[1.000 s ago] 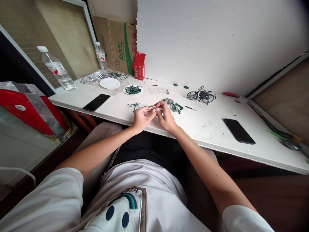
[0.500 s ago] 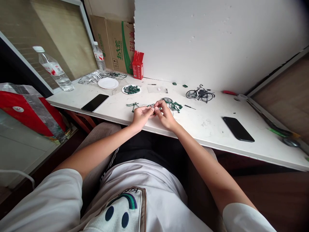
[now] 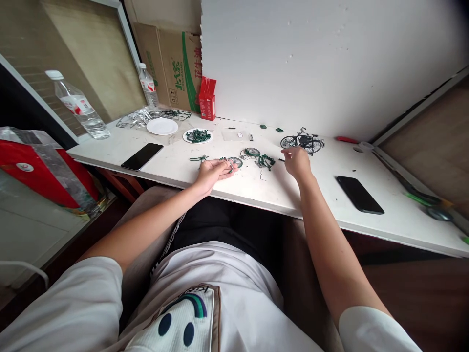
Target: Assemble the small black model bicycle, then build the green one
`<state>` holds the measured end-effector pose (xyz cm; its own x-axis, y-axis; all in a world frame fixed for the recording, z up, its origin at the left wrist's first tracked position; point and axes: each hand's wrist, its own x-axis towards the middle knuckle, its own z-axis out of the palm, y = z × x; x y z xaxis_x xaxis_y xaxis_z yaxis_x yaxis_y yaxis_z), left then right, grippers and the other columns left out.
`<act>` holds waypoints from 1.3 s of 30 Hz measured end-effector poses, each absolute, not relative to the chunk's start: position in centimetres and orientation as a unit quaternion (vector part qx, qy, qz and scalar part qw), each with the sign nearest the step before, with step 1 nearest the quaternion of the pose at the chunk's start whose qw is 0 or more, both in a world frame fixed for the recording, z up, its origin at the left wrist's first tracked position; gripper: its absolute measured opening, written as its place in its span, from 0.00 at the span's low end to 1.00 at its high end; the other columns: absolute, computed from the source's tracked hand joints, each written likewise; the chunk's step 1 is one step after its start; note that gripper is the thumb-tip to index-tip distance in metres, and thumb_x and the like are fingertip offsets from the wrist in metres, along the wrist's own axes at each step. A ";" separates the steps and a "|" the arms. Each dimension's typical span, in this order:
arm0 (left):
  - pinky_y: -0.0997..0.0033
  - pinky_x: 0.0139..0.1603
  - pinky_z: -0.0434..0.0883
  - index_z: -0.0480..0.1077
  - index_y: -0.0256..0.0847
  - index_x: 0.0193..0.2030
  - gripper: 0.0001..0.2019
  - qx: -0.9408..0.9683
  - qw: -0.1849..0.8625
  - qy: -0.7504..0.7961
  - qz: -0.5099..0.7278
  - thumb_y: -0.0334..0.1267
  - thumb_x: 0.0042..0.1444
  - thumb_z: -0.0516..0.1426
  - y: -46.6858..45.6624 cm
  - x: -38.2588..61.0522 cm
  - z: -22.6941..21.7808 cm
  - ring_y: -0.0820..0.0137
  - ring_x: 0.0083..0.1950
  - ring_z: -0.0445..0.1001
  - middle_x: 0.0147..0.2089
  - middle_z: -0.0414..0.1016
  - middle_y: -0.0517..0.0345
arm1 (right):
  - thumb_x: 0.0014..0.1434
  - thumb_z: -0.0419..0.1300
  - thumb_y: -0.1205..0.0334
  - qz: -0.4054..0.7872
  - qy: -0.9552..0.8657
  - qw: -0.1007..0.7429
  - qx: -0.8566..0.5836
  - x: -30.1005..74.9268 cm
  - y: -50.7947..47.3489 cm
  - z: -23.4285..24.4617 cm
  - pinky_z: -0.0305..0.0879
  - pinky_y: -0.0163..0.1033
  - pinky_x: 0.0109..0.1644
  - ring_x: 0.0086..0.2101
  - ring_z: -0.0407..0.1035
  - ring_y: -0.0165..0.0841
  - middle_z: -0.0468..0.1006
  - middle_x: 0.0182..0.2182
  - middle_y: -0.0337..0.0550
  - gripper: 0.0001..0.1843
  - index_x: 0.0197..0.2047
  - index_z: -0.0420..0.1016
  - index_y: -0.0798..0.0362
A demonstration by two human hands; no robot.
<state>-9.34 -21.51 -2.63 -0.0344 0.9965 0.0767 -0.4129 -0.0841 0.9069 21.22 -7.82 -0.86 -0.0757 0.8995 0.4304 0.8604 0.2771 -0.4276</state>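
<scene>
My left hand [image 3: 212, 175] is held low over the table's front part, pinching a small dark-green part [image 3: 231, 166] with some shiny metal on it. Its shape is mostly covered by my fingers. A small spoked wheel [image 3: 236, 162] lies just behind those fingertips. My right hand [image 3: 297, 164] is over a thin screwdriver [image 3: 281, 159], of which only one end shows. Its index finger is stretched out and the other fingers are partly hidden. Between my hands lie a green model bicycle frame [image 3: 266, 161] and another wheel [image 3: 251, 152].
A finished black model bicycle [image 3: 306, 143] stands behind my right hand. Green parts fill a white plate [image 3: 198, 142]; another plate [image 3: 162, 119] is behind it. Phones [image 3: 142, 156] [image 3: 360, 195] lie at both sides. Bottles [image 3: 82, 110] and a red box [image 3: 207, 100] stand farther back.
My right hand has left my left hand and moved right to the screwdriver. My left hand stays near its place with the small part, fingers now more spread.
</scene>
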 end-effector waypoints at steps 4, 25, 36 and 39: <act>0.55 0.58 0.80 0.80 0.34 0.38 0.21 0.408 0.569 0.382 0.603 0.50 0.48 0.75 -21.5 -9.5 -2.5 0.56 0.49 0.87 0.45 0.87 0.41 | 0.65 0.55 0.68 0.026 -0.706 0.268 -0.655 22.4 -7.6 -1.7 0.69 0.53 0.55 0.54 0.73 0.52 0.81 0.55 0.64 0.21 0.56 0.84 0.58; 0.52 0.62 0.77 0.80 0.33 0.39 0.17 0.396 0.593 0.383 0.588 0.46 0.52 0.73 -21.1 -9.8 -2.6 0.57 0.49 0.86 0.46 0.86 0.40 | 0.70 0.60 0.40 0.151 -0.681 0.618 -0.363 15.6 -9.0 -0.9 0.77 0.42 0.37 0.37 0.75 0.37 0.77 0.41 0.47 0.20 0.47 0.75 0.49; 0.48 0.64 0.76 0.79 0.33 0.37 0.13 0.373 0.583 0.368 0.621 0.41 0.55 0.72 -20.7 -9.6 -2.8 0.56 0.47 0.87 0.44 0.87 0.40 | 0.76 0.52 0.41 0.297 -0.695 0.618 -0.217 6.7 -17.1 -3.0 0.84 0.44 0.44 0.40 0.83 0.36 0.82 0.45 0.45 0.16 0.52 0.66 0.44; 0.48 0.64 0.77 0.79 0.32 0.38 0.13 0.375 0.581 0.368 0.622 0.41 0.55 0.72 -20.6 -9.6 -3.0 0.57 0.46 0.87 0.43 0.87 0.40 | 0.76 0.51 0.42 0.301 -0.707 0.602 -0.219 6.7 -17.1 -3.6 0.85 0.46 0.45 0.40 0.84 0.37 0.83 0.45 0.45 0.15 0.52 0.64 0.43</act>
<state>-9.63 -20.57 -2.97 -0.0435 0.9983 0.0380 -0.4473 -0.0535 0.8928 6.74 -17.07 -3.56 -0.1792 0.6718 0.7188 -0.0522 0.7231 -0.6888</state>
